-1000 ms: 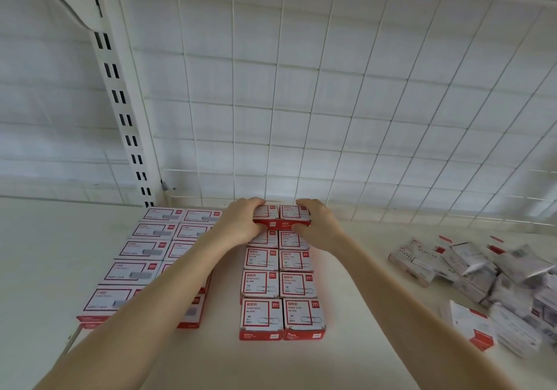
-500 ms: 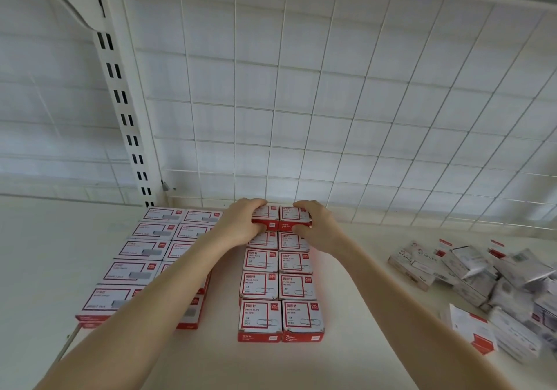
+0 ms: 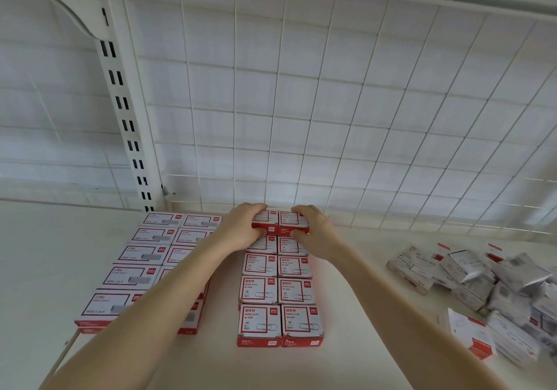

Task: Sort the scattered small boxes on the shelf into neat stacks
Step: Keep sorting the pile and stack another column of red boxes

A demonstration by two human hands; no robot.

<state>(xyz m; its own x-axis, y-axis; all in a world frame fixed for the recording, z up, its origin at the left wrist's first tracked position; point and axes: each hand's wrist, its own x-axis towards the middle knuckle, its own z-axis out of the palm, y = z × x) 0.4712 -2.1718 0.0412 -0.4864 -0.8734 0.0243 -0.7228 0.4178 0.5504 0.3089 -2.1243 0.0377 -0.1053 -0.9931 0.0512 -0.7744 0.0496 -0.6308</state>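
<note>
Head view — rearmost boxes (image 3: 286, 221) gripped between left hand (image 3: 241, 230), right hand (image 3: 317, 233).

The white shelf (image 3: 355, 359) carries flat boxes (image 3: 141, 254), paper-clip boxes (image 3: 278, 293) and jumbled boxes (image 3: 488, 293).

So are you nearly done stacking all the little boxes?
Getting there. Done: the wide boxes on the left and the paper clip boxes in the middle sit in tidy rows. In hand: the left hand and right hand grip the rear pair of boxes. Left: the jumbled pile on the right.
</note>
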